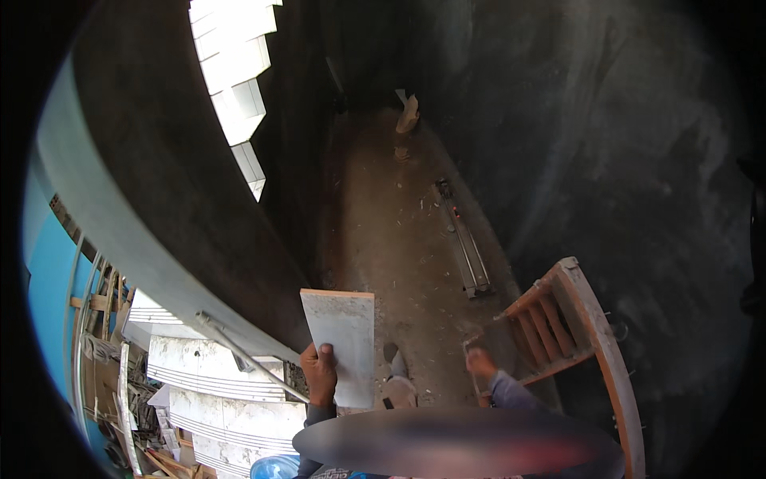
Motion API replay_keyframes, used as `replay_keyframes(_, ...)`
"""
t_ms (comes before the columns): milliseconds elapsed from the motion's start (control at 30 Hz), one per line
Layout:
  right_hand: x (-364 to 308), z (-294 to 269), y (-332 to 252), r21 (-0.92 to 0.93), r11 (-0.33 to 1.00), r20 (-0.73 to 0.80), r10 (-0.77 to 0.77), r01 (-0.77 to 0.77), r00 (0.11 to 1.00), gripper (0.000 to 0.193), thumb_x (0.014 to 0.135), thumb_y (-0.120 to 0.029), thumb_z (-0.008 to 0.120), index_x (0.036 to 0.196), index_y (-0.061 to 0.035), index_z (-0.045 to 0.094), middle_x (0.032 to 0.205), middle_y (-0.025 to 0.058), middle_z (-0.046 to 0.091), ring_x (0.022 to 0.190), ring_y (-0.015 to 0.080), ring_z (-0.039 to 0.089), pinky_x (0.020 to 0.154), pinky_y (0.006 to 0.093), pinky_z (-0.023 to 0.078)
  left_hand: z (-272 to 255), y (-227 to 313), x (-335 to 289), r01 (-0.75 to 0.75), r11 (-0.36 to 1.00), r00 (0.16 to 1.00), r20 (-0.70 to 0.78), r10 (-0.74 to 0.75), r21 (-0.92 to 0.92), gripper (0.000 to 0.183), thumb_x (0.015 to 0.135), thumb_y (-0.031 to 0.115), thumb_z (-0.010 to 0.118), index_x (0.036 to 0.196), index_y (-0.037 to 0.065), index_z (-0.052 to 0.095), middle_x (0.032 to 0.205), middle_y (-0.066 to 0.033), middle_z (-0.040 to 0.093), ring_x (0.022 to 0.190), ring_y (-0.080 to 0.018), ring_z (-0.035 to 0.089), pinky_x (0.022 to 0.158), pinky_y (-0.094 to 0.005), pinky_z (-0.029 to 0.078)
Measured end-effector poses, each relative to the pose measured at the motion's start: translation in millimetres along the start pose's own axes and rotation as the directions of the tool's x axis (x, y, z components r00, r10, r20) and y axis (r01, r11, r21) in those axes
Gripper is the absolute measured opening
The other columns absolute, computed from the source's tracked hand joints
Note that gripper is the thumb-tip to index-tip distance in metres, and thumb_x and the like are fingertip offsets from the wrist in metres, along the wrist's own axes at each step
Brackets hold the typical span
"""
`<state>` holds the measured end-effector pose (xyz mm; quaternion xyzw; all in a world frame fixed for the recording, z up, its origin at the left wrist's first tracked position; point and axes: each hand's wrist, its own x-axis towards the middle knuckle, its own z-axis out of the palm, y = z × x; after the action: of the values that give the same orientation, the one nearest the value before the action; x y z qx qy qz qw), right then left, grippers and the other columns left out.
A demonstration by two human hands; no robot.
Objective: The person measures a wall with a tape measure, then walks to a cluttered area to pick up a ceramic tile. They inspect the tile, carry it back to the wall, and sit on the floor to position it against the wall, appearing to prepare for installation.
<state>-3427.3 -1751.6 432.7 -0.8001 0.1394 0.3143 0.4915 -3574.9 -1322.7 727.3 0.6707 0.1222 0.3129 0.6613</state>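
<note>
My left hand grips the left edge of a rectangular grey tile, thumb lying across its face. The tile stands nearly upright in front of me, its top edge orange-brown. My right hand looks curled closed beside a wooden ladder-like frame on the right. The hand is small and slightly blurred, so whether it holds anything, or touches the frame, I cannot tell. Below the tile, one of my feet shows on the dusty floor.
On the dusty floor ahead lies a long tile cutter with rails. Crumpled paper sits farther off. Dark walls rise on both sides. Down to the left are dirty white grooved steps, a metal bar and scrap wood.
</note>
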Motion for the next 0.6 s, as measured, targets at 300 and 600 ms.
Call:
replay_keyframes(300,207,-9,-224,0.073,0.976,0.038,-0.206,0.203,0.978,0.029,0.103,-0.028,0.061,0.119,-0.0044,0.068,0.092,0.0057,0.071,0.08,0.0199,0.069,0.07,0.0374,0.055,103,-76,304,-0.019,1.0,0.998,0.068,0.017,0.021,0.063,0.098,0.06,0.071,0.083,-0.001,0.066,0.068,0.0092,0.049,0.065,-0.0033,0.043,0.055,-0.0253,0.031)
replay_keyframes(600,336,-37,-120,-0.219,0.876,0.112,0.461,-0.43,0.88,0.021,0.097,-0.023,0.062,0.093,-0.0062,0.075,0.085,0.0114,0.073,0.075,0.0229,0.071,0.057,0.0405,0.054,198,-187,560,-0.018,0.987,0.988,0.155,-0.007,0.162,0.066,0.097,0.06,0.073,0.093,-0.006,0.072,0.077,0.0076,0.059,0.073,-0.004,0.046,0.061,-0.0249,0.035)
